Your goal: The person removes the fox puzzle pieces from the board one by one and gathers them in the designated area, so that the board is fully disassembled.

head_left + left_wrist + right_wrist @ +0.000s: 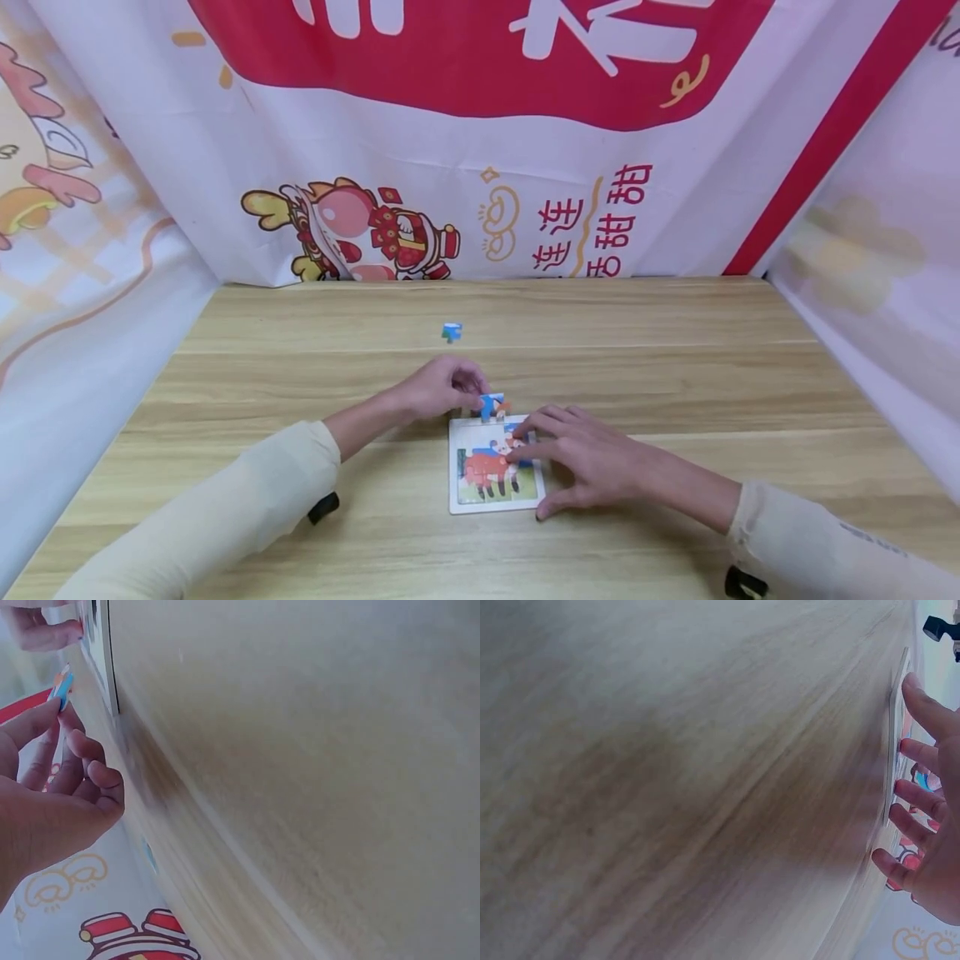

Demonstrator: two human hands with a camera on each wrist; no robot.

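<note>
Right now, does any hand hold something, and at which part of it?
The left hand pinches a blue puzzle piece by its left edge. The right hand holds nothing; its straight fingers rest on the puzzle board.

Right part of the white-framed cardboard picture puzzle (495, 467) covered by the outspread right hand (588, 462). Print on the small blue loose puzzle piece (452, 332) farther up the pale wooden table (675, 350) too small to read. Both wrist views blurred, each hand cut off by the picture's edge.
</note>
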